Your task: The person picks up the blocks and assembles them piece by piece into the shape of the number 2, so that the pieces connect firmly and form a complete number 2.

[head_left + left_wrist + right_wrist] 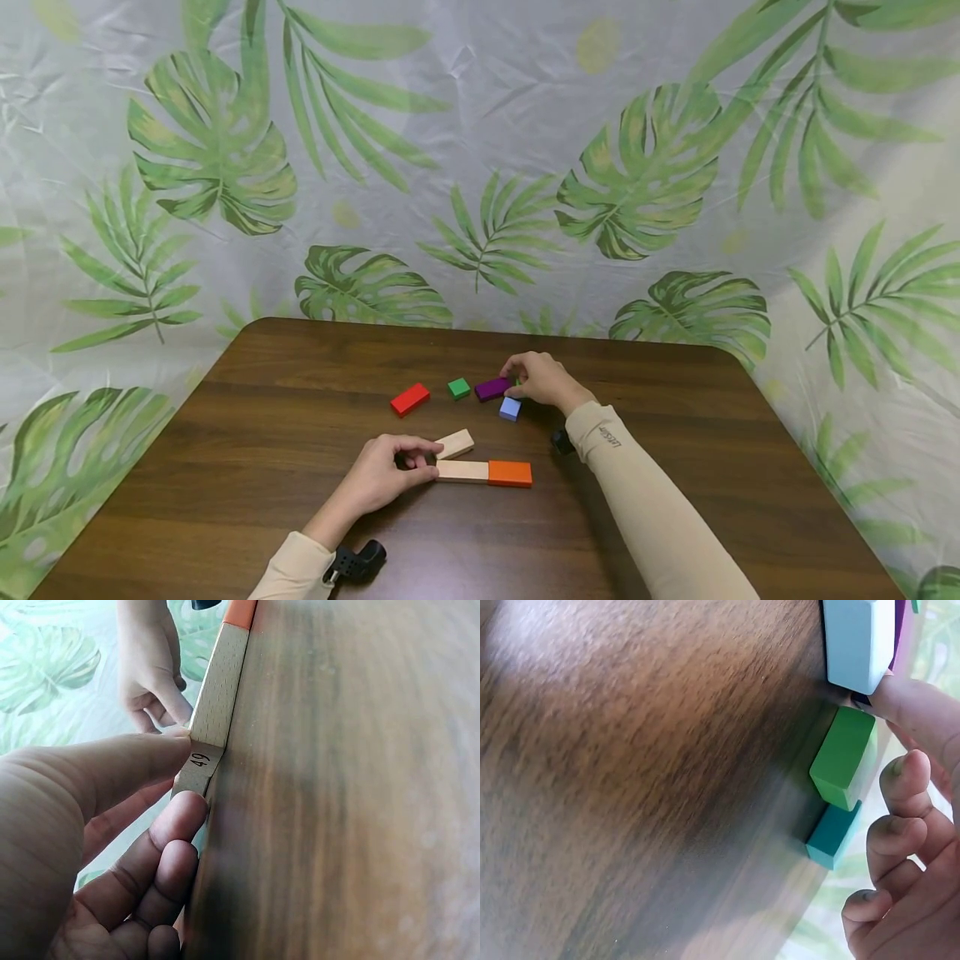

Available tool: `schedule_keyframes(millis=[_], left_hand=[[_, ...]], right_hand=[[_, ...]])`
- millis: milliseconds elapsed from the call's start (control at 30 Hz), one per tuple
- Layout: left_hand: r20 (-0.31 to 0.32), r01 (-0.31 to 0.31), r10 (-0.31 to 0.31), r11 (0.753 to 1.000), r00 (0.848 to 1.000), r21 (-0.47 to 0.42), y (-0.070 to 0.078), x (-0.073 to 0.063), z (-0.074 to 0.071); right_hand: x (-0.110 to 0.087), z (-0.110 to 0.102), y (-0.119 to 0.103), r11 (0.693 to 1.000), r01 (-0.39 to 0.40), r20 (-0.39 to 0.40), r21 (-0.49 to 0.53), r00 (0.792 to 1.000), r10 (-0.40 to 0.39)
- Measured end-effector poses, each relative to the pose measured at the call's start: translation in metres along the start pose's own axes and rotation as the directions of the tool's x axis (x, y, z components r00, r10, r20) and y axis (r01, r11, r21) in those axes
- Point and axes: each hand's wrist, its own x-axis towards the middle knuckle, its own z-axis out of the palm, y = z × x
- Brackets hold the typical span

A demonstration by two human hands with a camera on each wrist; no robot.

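My left hand [386, 475] grips the left end of a plain wooden block [462, 472], thumb at its near corner. A second plain wooden block [455, 444] lies aslant behind, close to the index finger. An orange block [510, 473] meets the first one end to end. Farther back, my right hand [546, 379] pinches the right end of a purple block [492, 389], its fingertips partly hidden. A light blue block [859, 645] stands just in front of the thumb. Below the curled fingers in the right wrist view are a green block [844, 757] and a teal block [832, 836].
Left of the purple block lie a small green block [459, 388] and a red block [410, 400]. All rest on a dark brown wooden table [300, 400]. A leaf-patterned curtain [480, 167] hangs behind its far edge.
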Motion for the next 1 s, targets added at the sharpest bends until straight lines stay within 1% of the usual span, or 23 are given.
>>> schedule_keyframes(millis=[300, 567, 733, 1000], left_hand=[[-0.003, -0.009, 0.009, 1.000, 1.000, 0.002, 0.0009, -0.0002, -0.0013], [-0.004, -0.002, 0.002, 1.000, 1.000, 0.003, 0.0021, -0.0005, -0.0011], [-0.013, -0.007, 0.007, 1.000, 1.000, 0.001, 0.0022, -0.0016, -0.0016], [-0.004, 0.008, -0.008, 1.000, 1.000, 0.006, 0.0008, -0.0008, -0.0004]], right_hand=[[-0.0007, -0.0016, 0.0018, 0.999, 0.004, 0.010, 0.037, 1.000, -0.005], [-0.0007, -0.0010, 0.0040, 0.999, -0.003, 0.015, 0.049, 1.000, 0.002], [0.0004, 0.0008, 0.0063, 0.998, 0.017, 0.010, 0.061, 1.000, -0.017], [0.0003, 0.0026, 0.0076, 0.997, 0.052, 0.014, 0.053, 0.999, -0.052]])
